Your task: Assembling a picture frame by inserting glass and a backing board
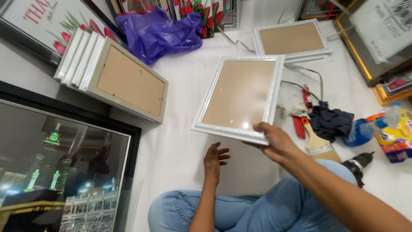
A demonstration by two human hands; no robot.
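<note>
The right hand pinches the lower edge of a white picture frame held tilted above the white floor; it looks light and stiff, with glass that seems breakable, best gripped by its rim. The left hand hangs open and empty just below it. A yellow and blue packet lies at far right, a crumpled purple bag at top

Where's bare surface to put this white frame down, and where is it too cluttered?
Bare white surface lies below the held white frame, between the leaning stack of frames and the left hand. A smaller patch sits below the purple bag. It is crowded beside the right hand: paintbrush, dark cloth, drill.
</note>
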